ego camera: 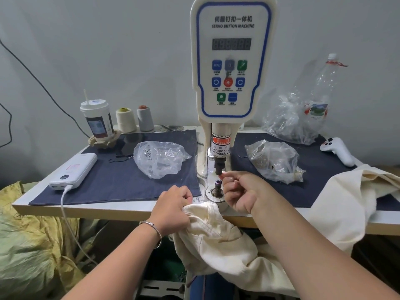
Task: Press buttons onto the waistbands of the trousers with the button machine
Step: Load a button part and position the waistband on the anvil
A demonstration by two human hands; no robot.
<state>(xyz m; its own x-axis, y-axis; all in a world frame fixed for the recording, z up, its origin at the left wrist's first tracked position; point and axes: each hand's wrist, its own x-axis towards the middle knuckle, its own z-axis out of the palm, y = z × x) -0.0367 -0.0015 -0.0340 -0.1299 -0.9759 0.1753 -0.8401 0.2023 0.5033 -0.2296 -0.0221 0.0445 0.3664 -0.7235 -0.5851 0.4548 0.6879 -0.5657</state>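
Observation:
The servo button machine (231, 61) stands at the middle of the table, its black upper punch (219, 167) above the lower die (217, 186). My right hand (240, 191) is raised beside the punch, thumb and forefinger pinching a small part at the punch tip; the part itself is too small to make out. My left hand (173, 207) grips the waistband of cream trousers (214, 234) at the table's front edge, just left of the die. The trousers hang down off the table.
Two clear bags of metal buttons lie either side of the machine, left (159, 158) and right (275, 160). A white power bank (73, 169), drink cup (98, 122), two thread cones (134, 119), white controller (337, 150), plastic bottle (322, 92) and more cream cloth (355, 198) surround them.

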